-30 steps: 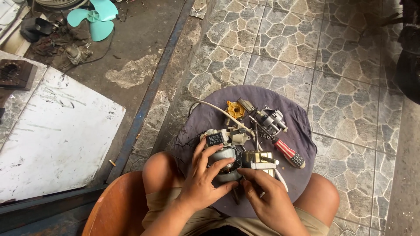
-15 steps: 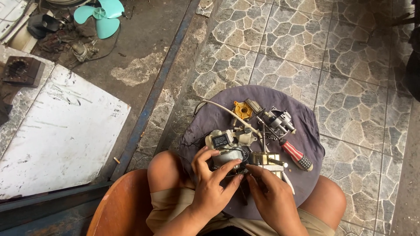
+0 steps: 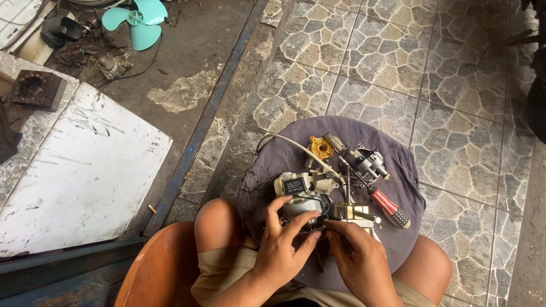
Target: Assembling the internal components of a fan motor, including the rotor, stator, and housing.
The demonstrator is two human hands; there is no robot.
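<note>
A small fan motor with a grey metal body and white plastic parts rests on a dark purple cloth between my knees. My left hand grips the motor from the left side, fingers curled over its top. My right hand pinches a small part at the motor's lower right edge; what sits between the fingertips is too small to make out. A white cable runs from the motor toward the back of the cloth.
On the cloth lie a red-handled screwdriver, a yellow gear piece and a grey metal gearbox. A white board lies to the left, a teal fan blade at top left, an orange stool below.
The view has shifted slightly. My left hand's fingers have settled over the motor's top, and my right hand has stayed at the motor's lower right edge.
</note>
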